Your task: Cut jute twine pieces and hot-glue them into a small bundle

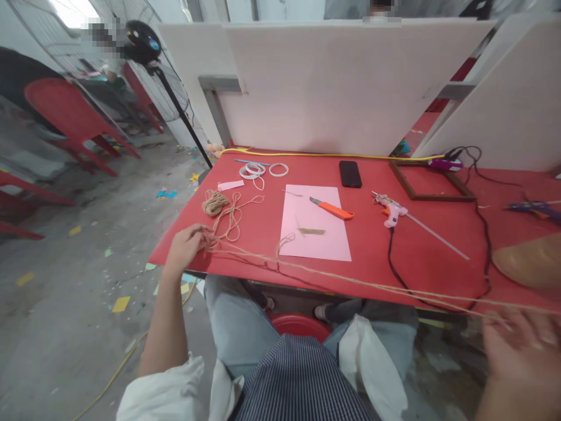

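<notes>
My left hand is at the left end of the red table, its fingers closed on twine. Strands of that twine stretch across the front of the table to my right hand, which is slightly blurred and grips them past the front edge. Beside my left hand lie a bundle of jute twine and its loose loops. A pink sheet lies behind the strands, bearing an orange utility knife and a small bunch of short cut twine pieces.
On the red table are a pink glue gun with its cord, a phone, white rings and a brown frame. A second glue gun lies at right. White panels stand behind.
</notes>
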A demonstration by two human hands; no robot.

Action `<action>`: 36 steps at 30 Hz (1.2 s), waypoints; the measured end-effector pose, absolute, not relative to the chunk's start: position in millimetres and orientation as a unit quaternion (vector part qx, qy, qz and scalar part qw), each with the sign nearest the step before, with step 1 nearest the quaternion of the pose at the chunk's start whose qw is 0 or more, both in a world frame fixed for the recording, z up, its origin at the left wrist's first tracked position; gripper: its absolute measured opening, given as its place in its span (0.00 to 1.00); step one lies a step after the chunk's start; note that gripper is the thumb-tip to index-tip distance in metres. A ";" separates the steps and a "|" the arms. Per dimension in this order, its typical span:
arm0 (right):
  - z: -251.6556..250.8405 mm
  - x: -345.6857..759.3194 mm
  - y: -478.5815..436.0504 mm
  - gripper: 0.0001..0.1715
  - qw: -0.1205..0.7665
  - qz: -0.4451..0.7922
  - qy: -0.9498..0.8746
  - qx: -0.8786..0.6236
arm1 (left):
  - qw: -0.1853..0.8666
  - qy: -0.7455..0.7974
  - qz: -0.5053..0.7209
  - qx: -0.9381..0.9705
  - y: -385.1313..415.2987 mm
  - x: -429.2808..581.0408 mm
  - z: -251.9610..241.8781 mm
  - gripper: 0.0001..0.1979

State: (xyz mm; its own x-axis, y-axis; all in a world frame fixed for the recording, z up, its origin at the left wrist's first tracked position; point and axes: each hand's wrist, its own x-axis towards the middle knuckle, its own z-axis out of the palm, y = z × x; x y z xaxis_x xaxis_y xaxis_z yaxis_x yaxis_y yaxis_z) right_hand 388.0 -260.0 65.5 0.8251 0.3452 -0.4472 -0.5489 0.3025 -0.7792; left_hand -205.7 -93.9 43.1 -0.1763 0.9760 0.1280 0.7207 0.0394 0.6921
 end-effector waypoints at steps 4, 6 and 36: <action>59.0 357.8 -245.5 0.16 0.747 0.346 -0.215 -0.526 | 0.006 0.723 0.226 0.653 -58.9 -175.0 49.6 0.18; 52.2 337.3 -236.0 0.19 0.715 0.383 -0.297 -0.504 | -0.011 0.707 0.212 0.674 -36.9 -155.9 48.1 0.13; 100.7 172.7 -72.2 0.20 0.598 0.448 -0.545 -0.380 | 0.470 0.443 0.386 0.659 -133.4 -6.8 68.8 0.19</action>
State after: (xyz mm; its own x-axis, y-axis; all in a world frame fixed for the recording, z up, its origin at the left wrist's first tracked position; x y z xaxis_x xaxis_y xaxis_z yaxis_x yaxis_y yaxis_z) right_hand 172.7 -72.2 100.7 0.0057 0.9503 0.3112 -0.1215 0.3095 -0.9431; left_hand -6.8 -133.4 68.8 0.3108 0.9461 0.0916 0.2205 -0.1655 0.9612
